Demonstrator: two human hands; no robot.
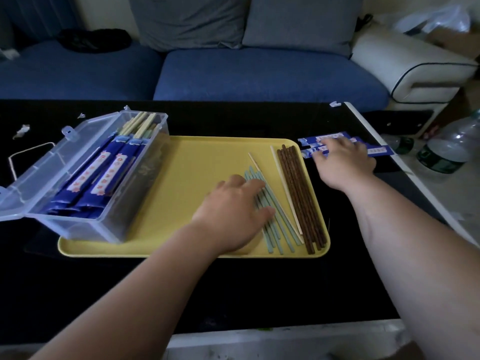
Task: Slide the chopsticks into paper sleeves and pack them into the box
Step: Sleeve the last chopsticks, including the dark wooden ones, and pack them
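Teal chopsticks (275,229) lie on the yellow tray (194,157), long axis running away from the person. The left hand (233,206) rests on them, grip wide and flat. The right hand (342,162) touches crosswise blue sleeves (376,150) on the counter (207,294), its blurred fingers seemingly straight.

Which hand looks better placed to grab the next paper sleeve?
The right hand: it lies on the loose blue paper sleeves beside the yellow tray. The left hand is farther off, resting on the green chopsticks in the tray.
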